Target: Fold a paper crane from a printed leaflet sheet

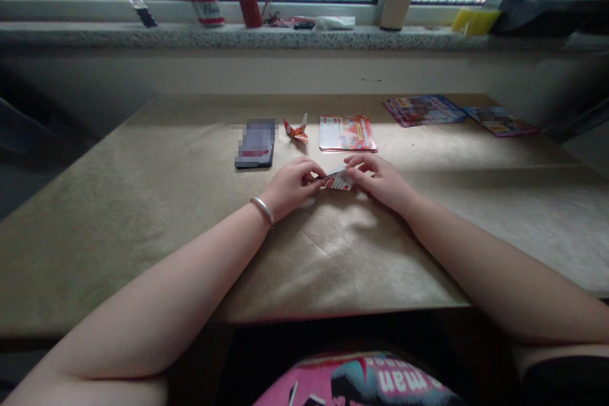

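Paper (pixel 339 181), printed, folded, pinched at nine o'clock edge by left hand (pixel 294 186), three o'clock edge by right hand (pixel 380 181), over tan tabletop (pixel 304 266); leaflets (pixel 348 133) at twelve, origami bird (pixel 297 132) at eleven, smartphone (pixel 257 143) at ten.

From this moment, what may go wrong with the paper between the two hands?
1. The folded paper is small, with the left hand and right hand crowding it; a crease might turn crooked.
2. The red-and-white folded figure stands just beyond the left hand, which could knock it.
3. The phone lies nearby and might be bumped.
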`<state>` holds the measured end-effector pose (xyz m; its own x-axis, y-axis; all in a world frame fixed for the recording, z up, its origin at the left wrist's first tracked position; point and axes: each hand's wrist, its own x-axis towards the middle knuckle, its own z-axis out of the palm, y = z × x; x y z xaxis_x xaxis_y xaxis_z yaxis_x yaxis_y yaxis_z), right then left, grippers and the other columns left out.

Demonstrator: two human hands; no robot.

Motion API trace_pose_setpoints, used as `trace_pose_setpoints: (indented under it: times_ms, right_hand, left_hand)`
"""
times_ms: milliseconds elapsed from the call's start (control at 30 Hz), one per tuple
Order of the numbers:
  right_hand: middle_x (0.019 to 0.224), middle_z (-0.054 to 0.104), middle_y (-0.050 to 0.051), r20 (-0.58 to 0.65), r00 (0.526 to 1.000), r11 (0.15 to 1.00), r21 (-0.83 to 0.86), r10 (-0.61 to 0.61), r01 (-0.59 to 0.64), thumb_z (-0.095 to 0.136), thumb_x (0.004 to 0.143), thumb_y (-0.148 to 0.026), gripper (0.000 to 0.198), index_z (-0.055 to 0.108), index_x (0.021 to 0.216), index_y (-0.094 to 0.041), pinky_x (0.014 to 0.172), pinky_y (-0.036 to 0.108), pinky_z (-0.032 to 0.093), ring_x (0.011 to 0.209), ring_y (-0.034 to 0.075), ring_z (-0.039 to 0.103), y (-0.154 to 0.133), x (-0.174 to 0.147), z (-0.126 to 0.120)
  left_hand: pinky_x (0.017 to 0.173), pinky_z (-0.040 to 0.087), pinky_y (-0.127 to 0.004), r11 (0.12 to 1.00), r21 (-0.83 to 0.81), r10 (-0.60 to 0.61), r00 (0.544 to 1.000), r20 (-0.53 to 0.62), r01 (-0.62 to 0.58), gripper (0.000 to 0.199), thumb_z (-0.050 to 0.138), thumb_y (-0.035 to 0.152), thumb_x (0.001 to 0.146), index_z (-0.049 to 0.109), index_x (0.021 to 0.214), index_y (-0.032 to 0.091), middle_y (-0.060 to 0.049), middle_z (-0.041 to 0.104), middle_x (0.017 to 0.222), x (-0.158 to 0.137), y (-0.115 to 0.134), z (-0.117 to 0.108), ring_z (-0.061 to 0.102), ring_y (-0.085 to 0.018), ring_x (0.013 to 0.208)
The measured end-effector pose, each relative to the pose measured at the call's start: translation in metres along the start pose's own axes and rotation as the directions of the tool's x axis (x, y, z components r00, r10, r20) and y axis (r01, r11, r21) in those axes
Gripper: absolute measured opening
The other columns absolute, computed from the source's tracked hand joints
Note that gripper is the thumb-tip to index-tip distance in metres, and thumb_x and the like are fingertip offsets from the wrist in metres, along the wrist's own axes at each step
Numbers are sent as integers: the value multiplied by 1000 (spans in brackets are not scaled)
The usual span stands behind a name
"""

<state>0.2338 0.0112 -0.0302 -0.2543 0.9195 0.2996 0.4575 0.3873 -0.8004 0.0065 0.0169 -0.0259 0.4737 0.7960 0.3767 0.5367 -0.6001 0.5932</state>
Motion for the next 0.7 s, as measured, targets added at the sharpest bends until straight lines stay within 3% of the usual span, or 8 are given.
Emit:
trace_pose_setpoints:
  times_ms: [133, 233, 400, 567, 700]
  right_hand:
    - [98, 68, 7, 50, 967, 936, -245, -249, 254, 68, 79, -28, 9, 69, 82, -20, 74, 33, 52, 87, 19, 61, -2, -1, -3]
    - [91, 67, 6, 93, 936, 848, -401, -339, 346, 64, 82, -21, 6, 69, 80, -21, 85, 37, 49, 91, 21, 60, -2, -1, -3]
    - [89, 69, 6, 151, 947, 771, -552, -283, 318, 63, 84, -27, 9, 69, 81, -21, 81, 37, 47, 90, 23, 59, 0, -1, -3]
    - [84, 69, 5, 159, 956, 765, -573, -247, 293, 63, 83, -26, 8, 68, 81, -21, 71, 32, 45, 80, 20, 59, 2, 0, -3]
    - [85, 69, 6, 186, 946, 738, -591, -267, 325, 62, 84, -24, 9, 69, 81, -20, 74, 32, 45, 80, 20, 60, 0, -1, -4]
  left_hand:
    - [81, 50, -28, 993, 75, 88, 996, 18, -90, 10, 60, 15, 84, 70, 87, 16, -6, 64, 93, 1, -2, 3, 60, -15, 87]
    - [81, 50, -29, 974, 179, 140, 990, 22, -142, 13, 59, 16, 85, 72, 88, 17, -6, 63, 96, 0, -4, 4, 60, -15, 86]
    - [81, 48, -32, 909, 382, 140, 985, 103, -169, 17, 57, 22, 87, 74, 93, 21, -6, 68, 92, 0, -4, 0, 60, -19, 85]
    - [78, 46, -31, 866, 459, 158, 979, 128, -200, 19, 56, 23, 86, 75, 91, 21, -5, 70, 89, 1, -5, -4, 62, -19, 83]
    - [73, 44, -31, 827, 507, 184, 969, 164, -242, 17, 58, 21, 84, 75, 87, 21, -5, 69, 83, 2, -3, -5, 61, -19, 78]
